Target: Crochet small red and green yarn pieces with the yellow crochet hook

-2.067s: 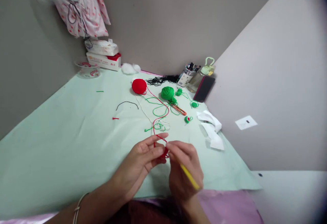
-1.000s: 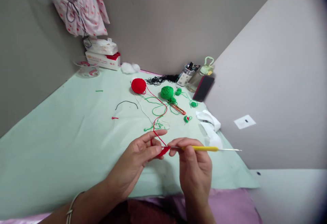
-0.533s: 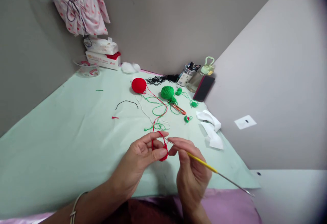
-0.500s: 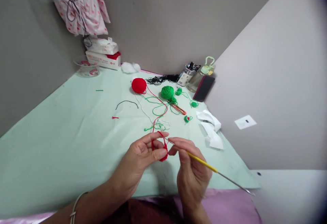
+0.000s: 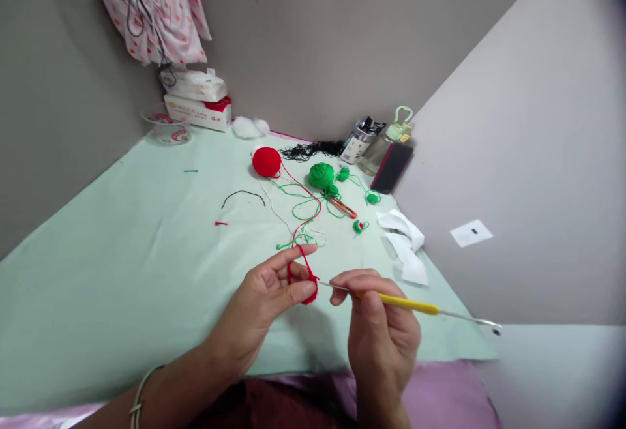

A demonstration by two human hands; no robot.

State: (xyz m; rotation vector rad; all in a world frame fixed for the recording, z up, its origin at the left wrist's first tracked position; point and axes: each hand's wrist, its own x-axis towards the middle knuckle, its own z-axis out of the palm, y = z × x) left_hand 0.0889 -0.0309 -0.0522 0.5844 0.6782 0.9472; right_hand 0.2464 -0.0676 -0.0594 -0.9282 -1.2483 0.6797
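Note:
My left hand (image 5: 274,295) pinches a small red crochet piece (image 5: 310,293) between thumb and fingers, and red yarn runs up over its raised forefinger. From there the strand leads back across the table to a red yarn ball (image 5: 267,162). In my right hand (image 5: 381,318) is a crochet hook with a yellow handle (image 5: 408,303), gripped like a pencil. Its thin metal tip points left and reaches the edge of the red piece; whether it is inside a stitch I cannot tell. The hook's other metal end sticks out to the right.
Beyond my hands lie a green yarn ball (image 5: 321,176), an orange-handled cutter (image 5: 341,207), small green pieces and loose threads. White paper (image 5: 405,240), a phone (image 5: 392,168), a bottle (image 5: 379,148) and a pen holder (image 5: 357,143) stand or lie right. Tissue packs (image 5: 198,111) and a plastic tub (image 5: 169,130) are back left.
My right hand has moved right and slightly down, and the hook has swung to a flatter angle. The red piece has shifted slightly left, with my left forefinger still raised under the yarn.

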